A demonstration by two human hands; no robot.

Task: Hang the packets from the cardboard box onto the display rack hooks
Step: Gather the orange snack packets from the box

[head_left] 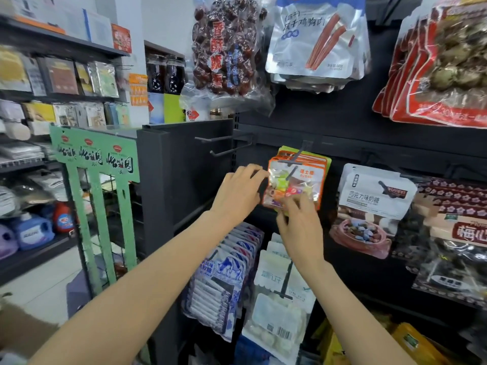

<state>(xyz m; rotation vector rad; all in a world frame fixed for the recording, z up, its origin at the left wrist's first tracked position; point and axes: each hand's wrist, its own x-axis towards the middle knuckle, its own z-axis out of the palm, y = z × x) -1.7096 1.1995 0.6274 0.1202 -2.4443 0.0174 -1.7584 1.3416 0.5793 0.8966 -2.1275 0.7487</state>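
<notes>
In the head view, an orange candy packet [295, 184] is seen at the front of a small stack on a hook [297, 156] of the black rack [342, 122]. The packet is held from both sides. Its left edge is pinched by the left hand [241, 192], with fingers curled round it. Its lower right corner is gripped by the right hand [299, 225], also with curled fingers. Whether the hole is already fully on the hook cannot be told, because the picture is blurred there.

The packet is judged to be light and soft: a thin film bag with loose wrapped sweets inside, so it is expected to bend and sag when held low. The film looks glossy and may be slippery. It is better taken near the top corners, beside the hang hole, so that the header stays flat for the hook. The sweets are probably not fragile, but the hole could be torn by a hard pull.

Counted: one packet in the hands; behind it several more on the same hook, perhaps four or five, the exact number cannot be told. Two empty hooks [224, 146] are seen to the left. A corner of a cardboard box [23, 330] is visible at lower left; its contents are hidden.
</notes>
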